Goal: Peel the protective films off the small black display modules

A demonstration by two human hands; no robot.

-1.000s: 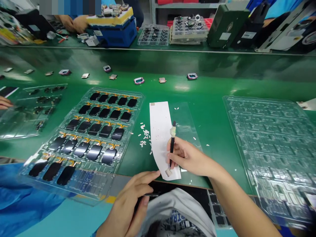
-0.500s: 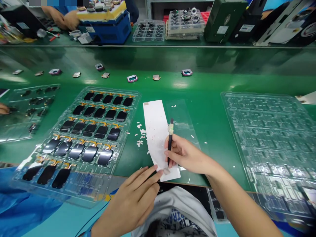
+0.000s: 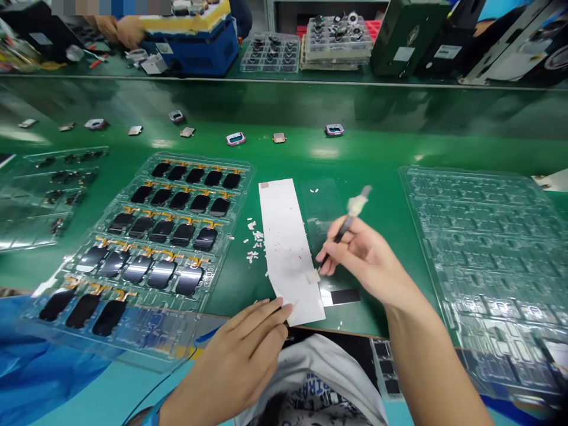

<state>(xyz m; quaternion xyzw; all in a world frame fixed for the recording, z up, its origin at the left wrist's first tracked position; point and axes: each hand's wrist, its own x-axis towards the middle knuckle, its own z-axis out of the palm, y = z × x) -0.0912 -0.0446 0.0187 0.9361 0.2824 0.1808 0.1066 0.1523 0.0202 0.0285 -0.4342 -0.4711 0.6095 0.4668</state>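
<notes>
Head cam, fwd & down, close over L hand, R hand (ht squeezed)

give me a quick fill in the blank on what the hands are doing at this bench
The right hand holds a thin black tool with a wad of ____ material near its far end.
The ____ hand's fingers rest on the edge of the long white paper strip.
A tray to the left of the strip holds rows of ____ screens with gold tails.

Missing words: white; left; black
</notes>
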